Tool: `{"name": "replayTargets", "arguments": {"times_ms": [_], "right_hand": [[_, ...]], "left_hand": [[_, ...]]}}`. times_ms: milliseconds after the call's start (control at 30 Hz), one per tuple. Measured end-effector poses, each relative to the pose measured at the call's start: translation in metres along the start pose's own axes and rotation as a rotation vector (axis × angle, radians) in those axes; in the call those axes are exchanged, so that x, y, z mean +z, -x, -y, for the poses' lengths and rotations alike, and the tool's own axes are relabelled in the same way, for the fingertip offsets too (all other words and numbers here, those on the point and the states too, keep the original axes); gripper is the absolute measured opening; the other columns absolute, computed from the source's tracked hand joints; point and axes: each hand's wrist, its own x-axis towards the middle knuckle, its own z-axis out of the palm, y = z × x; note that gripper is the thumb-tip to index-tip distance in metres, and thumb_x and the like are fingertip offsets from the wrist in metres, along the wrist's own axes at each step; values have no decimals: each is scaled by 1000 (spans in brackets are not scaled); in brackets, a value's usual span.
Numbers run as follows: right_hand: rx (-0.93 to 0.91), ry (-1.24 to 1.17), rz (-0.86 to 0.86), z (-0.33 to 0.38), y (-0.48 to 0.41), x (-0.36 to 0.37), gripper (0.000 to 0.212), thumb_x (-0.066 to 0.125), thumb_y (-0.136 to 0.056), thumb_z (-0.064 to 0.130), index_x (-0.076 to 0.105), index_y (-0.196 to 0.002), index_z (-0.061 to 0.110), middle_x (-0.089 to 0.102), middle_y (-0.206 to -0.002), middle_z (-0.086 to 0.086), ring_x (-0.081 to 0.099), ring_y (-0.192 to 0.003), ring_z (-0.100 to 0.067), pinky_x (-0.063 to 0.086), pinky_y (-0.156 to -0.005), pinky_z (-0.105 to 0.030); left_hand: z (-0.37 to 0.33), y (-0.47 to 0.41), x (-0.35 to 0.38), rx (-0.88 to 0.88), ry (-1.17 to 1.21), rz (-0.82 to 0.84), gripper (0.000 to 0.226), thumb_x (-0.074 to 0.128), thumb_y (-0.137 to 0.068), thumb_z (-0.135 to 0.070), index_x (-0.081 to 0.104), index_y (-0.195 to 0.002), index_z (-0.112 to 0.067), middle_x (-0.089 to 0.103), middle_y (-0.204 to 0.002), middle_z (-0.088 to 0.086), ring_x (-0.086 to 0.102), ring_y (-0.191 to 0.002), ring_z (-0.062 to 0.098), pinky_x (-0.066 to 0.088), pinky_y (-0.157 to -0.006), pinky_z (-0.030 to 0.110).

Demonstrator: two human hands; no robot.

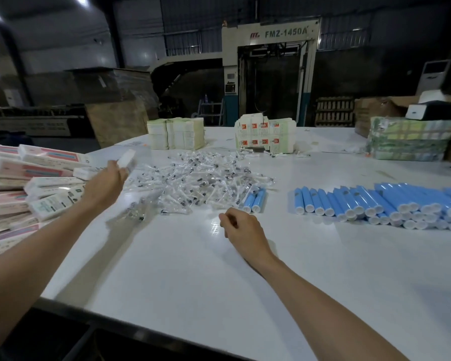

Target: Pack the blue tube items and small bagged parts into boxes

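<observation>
The right hand rests on the white surface just in front of the heap of small clear bagged parts, fingers curled in with nothing visible in them. Two blue plastic tubes with white caps touch the heap's right edge. A long row of the same tubes lies well right of the heap. At the heap's left edge, the left hand has its fingers round a small white cardboard box, which is blurred. Left of the heap is a pile of closed white-and-pink boxes. Beyond the heap stand stacks of flat cream cartons.
</observation>
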Motion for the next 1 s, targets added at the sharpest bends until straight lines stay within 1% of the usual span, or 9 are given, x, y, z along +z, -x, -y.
{"name": "replayTargets", "arguments": {"times_ms": [100, 233, 300, 400, 500, 667, 800, 900, 1000], "right_hand": [[15, 2, -13, 3, 1, -1, 34, 51, -103, 38, 59, -82, 14, 68, -76, -8, 61, -75, -29, 52, -72, -45], [49, 28, -62, 5, 4, -4, 33, 50, -105, 36, 62, -87, 11, 69, -77, -6, 64, -78, -29, 52, -75, -45], [77, 34, -121, 5, 4, -7, 32, 50, -107, 35, 61, -88, 12, 68, -79, -5, 64, -78, -28, 52, -73, -44], [145, 91, -232, 0, -1, -18, 23, 50, -107, 30, 58, -89, 18, 66, -85, -1, 64, -85, -27, 45, -66, -38], [233, 223, -220, -13, -22, -35, 12, 51, -104, 22, 60, -110, 17, 68, -109, -4, 64, -103, -29, 48, -76, -38], [200, 439, 25, -36, -53, -51, 47, 52, -104, 20, 43, -150, 18, 44, -151, -6, 40, -140, -28, 45, -106, -46], [73, 540, 151, -46, -56, -42, 26, 48, -107, 24, 57, -132, 19, 53, -138, -3, 54, -128, -26, 52, -99, -46], [7, 584, 92, -49, -50, -36, 18, 47, -109, 25, 62, -116, 18, 62, -121, -3, 65, -106, -28, 55, -86, -44], [-7, 654, 22, -46, -44, -37, 11, 54, -102, 14, 64, -107, 14, 62, -115, -8, 66, -100, -31, 54, -83, -43]], "left_hand": [[-53, 18, -12, 24, 401, 107, 34, 37, -117, -37, 52, -122, -7, 68, -111, 18, 67, -77, 28, 55, -65, 43], [-126, 50, -4, -15, 962, 345, 42, 40, -114, -50, 56, -133, -16, 80, -111, 10, 80, -93, 33, 65, -76, 45], [-162, 65, 5, -37, 1209, 421, 39, 45, -115, -44, 60, -134, -14, 82, -111, 8, 81, -96, 30, 67, -74, 40], [-205, 85, 25, -49, 1453, 469, 29, 54, -113, -30, 62, -134, -12, 80, -120, 12, 79, -106, 33, 67, -87, 48], [-226, 104, 48, -115, 1590, 446, 30, 60, -110, -22, 64, -134, -5, 79, -122, 17, 79, -103, 36, 66, -88, 50], [-220, 127, 80, -192, 1578, 459, 32, 69, -106, -24, 66, -132, -6, 79, -117, 20, 78, -105, 44, 64, -92, 57], [-212, 131, 85, -243, 1550, 481, 34, 71, -105, -27, 67, -131, -6, 80, -113, 22, 76, -106, 49, 62, -95, 60], [-212, 132, 82, -244, 1582, 495, 34, 70, -105, -27, 67, -132, -7, 80, -114, 22, 76, -107, 48, 65, -88, 53], [-215, 133, 78, -230, 1585, 516, 33, 70, -105, -28, 66, -133, -11, 80, -115, 20, 77, -106, 45, 66, -87, 51]]}}
